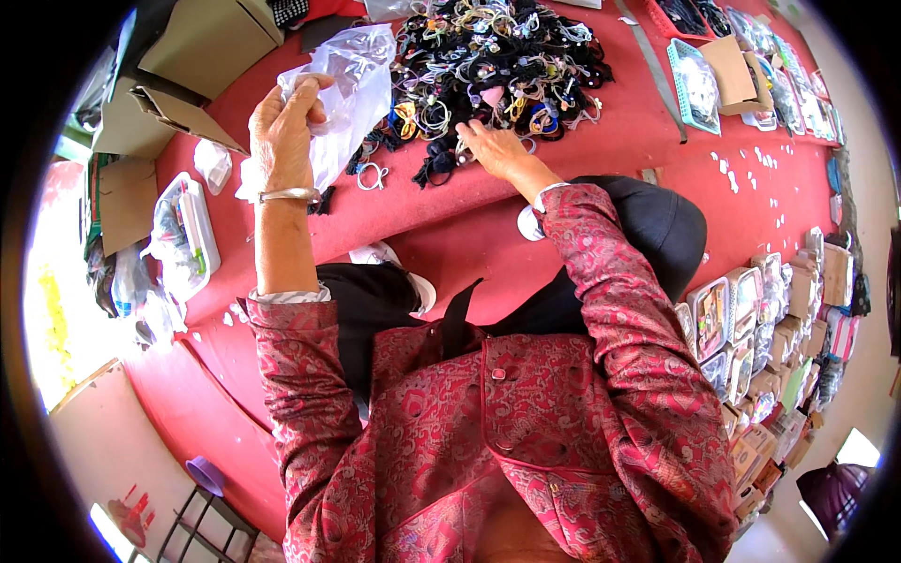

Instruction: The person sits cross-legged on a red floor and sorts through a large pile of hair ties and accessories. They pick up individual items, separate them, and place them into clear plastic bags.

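At the upper left my left hand [289, 127], with a bracelet at its wrist, is closed on a clear plastic bag [355, 89]. The bag hangs loosely to the right of the fingers, and I cannot make out what it contains. My right hand [492, 148] reaches to the near edge of a heap of hair ties [511, 61], its fingers stretched out and touching the heap. The ties are mostly black, with coloured bands, beads and small charms mixed in. A light hair tie [373, 175] and a black bunch [435, 164] lie at the heap's near side.
The heap lies on a red-covered surface [610, 159]. Cardboard boxes [211, 47] and a white tray of bagged items [200, 225] are at the left. A turquoise basket [693, 89] stands at the upper right. Several packed trays and boxes [741, 300] line the right side. White scraps [727, 174] are scattered about.
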Demonstrator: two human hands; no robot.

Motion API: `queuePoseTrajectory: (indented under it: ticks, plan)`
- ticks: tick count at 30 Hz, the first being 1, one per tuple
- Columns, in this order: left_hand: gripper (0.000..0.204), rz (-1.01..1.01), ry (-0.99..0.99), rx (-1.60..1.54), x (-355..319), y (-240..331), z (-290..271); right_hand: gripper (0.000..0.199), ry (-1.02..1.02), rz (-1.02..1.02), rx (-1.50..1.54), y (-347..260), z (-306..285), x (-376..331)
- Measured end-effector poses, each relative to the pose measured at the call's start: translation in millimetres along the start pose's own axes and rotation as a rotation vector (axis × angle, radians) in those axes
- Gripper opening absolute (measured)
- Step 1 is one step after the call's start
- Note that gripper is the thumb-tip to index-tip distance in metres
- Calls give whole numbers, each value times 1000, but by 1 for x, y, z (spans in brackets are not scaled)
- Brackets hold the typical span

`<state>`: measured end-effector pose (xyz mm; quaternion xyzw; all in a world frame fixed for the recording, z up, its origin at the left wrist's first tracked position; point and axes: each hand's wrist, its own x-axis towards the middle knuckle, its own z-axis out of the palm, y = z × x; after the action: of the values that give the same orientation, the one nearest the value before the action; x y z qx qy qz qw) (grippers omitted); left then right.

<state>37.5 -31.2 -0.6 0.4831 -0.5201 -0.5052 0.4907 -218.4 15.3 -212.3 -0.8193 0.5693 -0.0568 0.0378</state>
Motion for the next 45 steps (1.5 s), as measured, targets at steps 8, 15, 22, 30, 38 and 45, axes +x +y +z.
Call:
queuePoseTrajectory:
  ticks: [8,15,22,30,38,45]
  plan:
    - [19,1,-33,80,0,-1,1,13,-86,-31,-121,19,8,11]
    - [18,5,-35,27,-2,0,1,13,302,383,356,44,-22,31]
    - [19,20,19,-25,5,0,-9,19,221,505,1094,36,-60,36]
    - [18,74,68,-27,18,1,-42,27,-160,233,74,9,1,5]
    - [18,73,190,-182,14,19,-64,39,-264,238,-9,-4,4,4]
    - [18,37,137,-130,18,14,-44,18,-40,271,128,31,30,0]
